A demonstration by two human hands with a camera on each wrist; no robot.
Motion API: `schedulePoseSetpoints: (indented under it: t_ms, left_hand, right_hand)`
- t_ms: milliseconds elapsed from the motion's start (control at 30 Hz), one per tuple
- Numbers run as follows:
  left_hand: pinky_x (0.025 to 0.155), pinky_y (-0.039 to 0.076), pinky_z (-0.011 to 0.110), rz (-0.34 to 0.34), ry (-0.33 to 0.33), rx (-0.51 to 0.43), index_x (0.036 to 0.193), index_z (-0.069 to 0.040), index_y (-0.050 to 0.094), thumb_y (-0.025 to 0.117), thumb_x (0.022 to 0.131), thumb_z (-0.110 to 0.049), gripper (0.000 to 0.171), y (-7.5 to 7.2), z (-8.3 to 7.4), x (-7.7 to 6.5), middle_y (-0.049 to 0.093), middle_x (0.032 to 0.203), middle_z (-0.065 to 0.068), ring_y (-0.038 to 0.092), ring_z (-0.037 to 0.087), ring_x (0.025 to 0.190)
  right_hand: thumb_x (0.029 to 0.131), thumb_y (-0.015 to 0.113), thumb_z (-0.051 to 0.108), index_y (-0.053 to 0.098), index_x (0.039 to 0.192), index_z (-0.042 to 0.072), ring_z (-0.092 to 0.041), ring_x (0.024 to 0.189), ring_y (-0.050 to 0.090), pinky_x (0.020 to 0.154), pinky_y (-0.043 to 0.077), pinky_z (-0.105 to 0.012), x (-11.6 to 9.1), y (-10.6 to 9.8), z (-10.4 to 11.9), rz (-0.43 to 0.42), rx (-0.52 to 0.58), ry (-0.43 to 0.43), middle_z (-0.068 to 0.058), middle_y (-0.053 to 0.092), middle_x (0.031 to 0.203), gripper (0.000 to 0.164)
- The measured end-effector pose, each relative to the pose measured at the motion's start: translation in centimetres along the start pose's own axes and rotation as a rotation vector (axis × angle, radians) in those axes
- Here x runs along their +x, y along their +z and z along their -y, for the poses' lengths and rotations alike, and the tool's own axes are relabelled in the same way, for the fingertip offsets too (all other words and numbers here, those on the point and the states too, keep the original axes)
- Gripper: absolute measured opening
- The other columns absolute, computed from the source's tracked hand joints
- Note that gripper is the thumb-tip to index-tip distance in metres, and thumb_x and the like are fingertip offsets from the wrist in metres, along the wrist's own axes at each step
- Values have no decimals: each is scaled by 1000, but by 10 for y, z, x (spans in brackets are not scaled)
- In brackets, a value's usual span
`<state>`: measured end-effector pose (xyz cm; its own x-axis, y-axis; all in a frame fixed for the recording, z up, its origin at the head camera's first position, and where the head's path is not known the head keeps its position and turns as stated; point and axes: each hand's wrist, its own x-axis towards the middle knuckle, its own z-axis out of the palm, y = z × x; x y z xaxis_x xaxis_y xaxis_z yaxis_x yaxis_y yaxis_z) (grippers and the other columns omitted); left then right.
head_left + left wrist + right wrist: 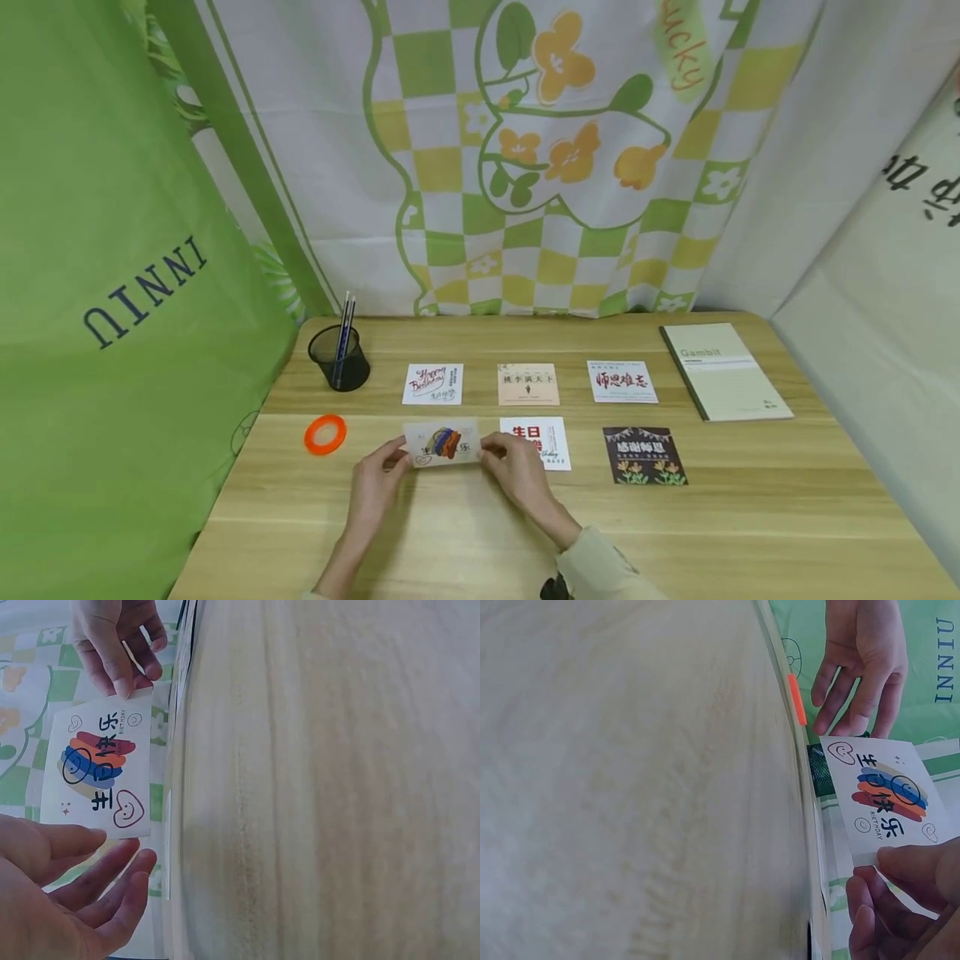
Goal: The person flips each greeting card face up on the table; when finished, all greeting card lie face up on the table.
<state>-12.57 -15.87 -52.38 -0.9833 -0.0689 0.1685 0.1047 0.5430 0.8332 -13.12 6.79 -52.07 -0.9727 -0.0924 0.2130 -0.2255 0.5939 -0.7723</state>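
A white birthday card with rainbow brush strokes, dark lettering and small doodled hearts is held up over the table between both hands. My left hand pinches its left edge between thumb and fingers. At the opposite edge, my right hand pinches the card the same way. In the left wrist view the printed side of the card shows fully, and the right wrist view shows that side of the card too. Just behind my right hand lies a white card with red lettering, partly covered by the fingers.
Left of the hands lies an orange tape roll, with a black mesh pen cup behind it. Across the back are a Happy Birthday card, a beige card and a white card. A dark card and a notebook lie right.
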Motion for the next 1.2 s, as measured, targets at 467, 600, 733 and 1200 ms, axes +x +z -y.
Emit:
schedulePoseSetpoints:
  t_ms: [467,600,733,1200]
  left_hand:
    - [56,50,22,66,-12,31,130,1,58,68,83,5,48,3,-2,1,67,80,11,61,17,68]
    - [52,49,22,66,-8,30,130,2,57,68,82,5,49,4,-2,1,66,77,10,59,15,63]
    - [51,48,23,57,-22,34,130,1,57,69,82,5,49,4,0,0,65,77,8,58,13,62]
    - [53,47,22,46,-34,46,122,5,61,70,81,4,42,8,1,2,65,76,7,58,13,62]
  right_hand:
    - [82,74,8,73,96,4,-11,67,62,60,49,-21,0,1,-2,1,12,9,-3,70,78,14]
    - [83,73,10,72,98,4,-11,66,62,58,48,-21,0,2,-2,14,5,23,-4,70,78,16]
    - [83,73,11,72,99,4,-10,66,61,57,48,-21,1,4,-3,24,3,25,-3,69,77,17]
    - [79,71,-2,63,115,-4,-8,62,58,57,49,-20,4,11,-8,6,111,20,-4,66,76,37]
